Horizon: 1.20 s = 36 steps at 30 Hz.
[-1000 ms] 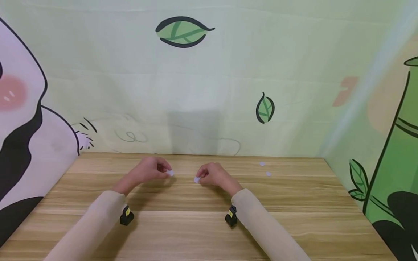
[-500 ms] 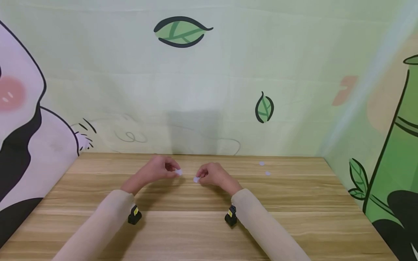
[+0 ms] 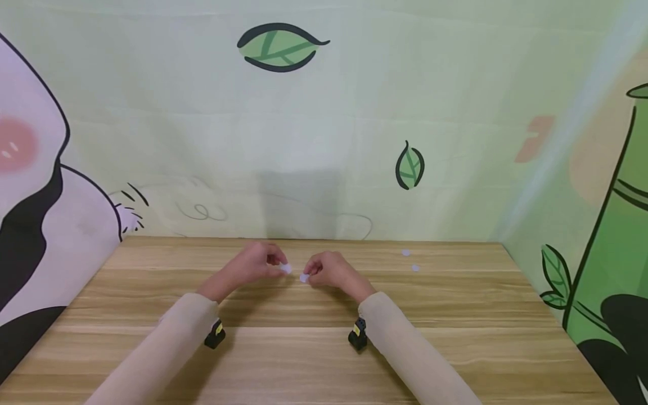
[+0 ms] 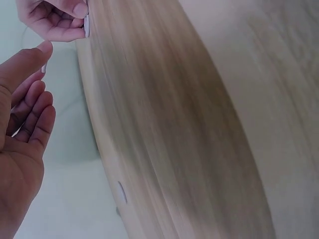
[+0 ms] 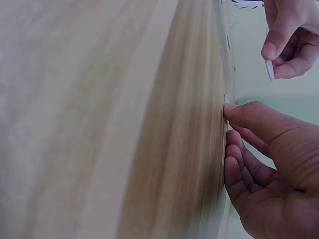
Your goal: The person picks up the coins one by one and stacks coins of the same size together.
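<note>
My left hand (image 3: 255, 263) pinches a small white disc (image 3: 286, 269) between thumb and fingertips; in the right wrist view this disc (image 5: 269, 69) stands tilted, held above the tabletop. A short way to the right, my right hand (image 3: 331, 270) pinches a second white disc (image 3: 304, 278) low at the wood surface. The two held discs are close together but apart. Two more white discs, one farther back (image 3: 406, 252) and one nearer (image 3: 415, 268), lie flat to the right. In the left wrist view another pale disc (image 4: 122, 192) lies on the table; I cannot make it out in the head view.
The wood-grain table (image 3: 283, 360) ends at a pale green printed backdrop (image 3: 324, 124) just behind the hands. Cartoon leaves, a panda-like figure (image 3: 30, 140) and a green bamboo stalk (image 3: 612, 253) are printed on it. Black cameras sit at the left wrist (image 3: 215, 334) and right wrist (image 3: 358, 336).
My left hand has moved right with its disc, narrowing the gap to the disc in my right hand. The right hand has stayed in place, and the two discs at right lie as before.
</note>
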Motion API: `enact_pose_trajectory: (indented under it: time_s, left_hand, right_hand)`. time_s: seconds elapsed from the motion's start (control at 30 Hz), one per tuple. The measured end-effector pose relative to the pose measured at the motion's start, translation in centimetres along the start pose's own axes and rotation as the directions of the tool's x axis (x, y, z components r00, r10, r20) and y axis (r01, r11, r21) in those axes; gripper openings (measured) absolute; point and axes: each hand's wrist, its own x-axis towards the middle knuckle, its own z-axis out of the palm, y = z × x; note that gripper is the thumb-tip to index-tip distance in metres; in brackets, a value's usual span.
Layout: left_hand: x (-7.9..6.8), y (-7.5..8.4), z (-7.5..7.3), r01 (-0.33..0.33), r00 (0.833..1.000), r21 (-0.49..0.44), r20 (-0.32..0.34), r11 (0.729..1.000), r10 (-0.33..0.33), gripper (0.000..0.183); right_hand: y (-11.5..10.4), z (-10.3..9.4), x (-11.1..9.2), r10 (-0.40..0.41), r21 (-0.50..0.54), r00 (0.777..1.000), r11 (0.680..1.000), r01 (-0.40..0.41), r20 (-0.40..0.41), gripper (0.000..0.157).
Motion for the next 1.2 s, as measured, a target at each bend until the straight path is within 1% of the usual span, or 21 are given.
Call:
enact_pose_trajectory:
  time_s: [0.1,0.23,0.53,0.7,0.87,0.97,1.03,1.2]
  left_hand:
    - [0.1,0.3,0.1,-0.006,1.000,0.007,0.008,1.000,0.006,0.017]
    - [0.4,0.3,0.4,-0.020,1.000,0.016,0.011,1.000,0.019,0.017]
    - [0.8,0.4,0.7,0.003,0.999,-0.029,0.051,1.000,-0.002,0.016]
    - [1.0,0.2,0.8,0.008,0.998,-0.045,0.068,0.999,-0.005,0.017]
    - [1.3,-0.1,1.1,-0.013,0.997,-0.059,0.079,0.998,0.018,0.016]
    - [1.3,-0.2,1.5,-0.045,0.996,-0.028,0.074,0.999,0.047,0.015]
    - [1.4,-0.1,1.7,-0.066,0.995,0.012,0.075,0.998,0.065,0.014]
    - [1.4,0.2,2.1,-0.078,0.993,0.090,0.100,0.993,0.069,0.012]
  right_hand:
    - [0.0,-0.1,-0.1,-0.004,-0.003,1.000,1.000,0.004,0.001,0.010]
    - [0.0,-0.1,0.0,-0.006,-0.003,1.000,1.000,0.006,0.004,0.010]
    - [0.0,-0.1,0.0,-0.002,0.002,1.000,1.000,0.002,0.007,0.010]
    - [0.0,-0.1,0.0,0.004,0.009,1.000,1.000,-0.004,0.009,0.010]
    - [-0.2,-0.2,-0.2,0.002,0.016,1.000,1.000,-0.002,0.011,0.011]
    - [-0.3,-0.2,-0.2,0.001,0.015,1.000,1.000,-0.001,0.011,0.011]
    - [-0.2,-0.2,-0.2,-0.002,0.015,1.000,1.000,0.002,0.010,0.011]
    - [-0.1,-0.2,-0.1,0.000,0.007,1.000,1.000,0.000,0.010,0.012]
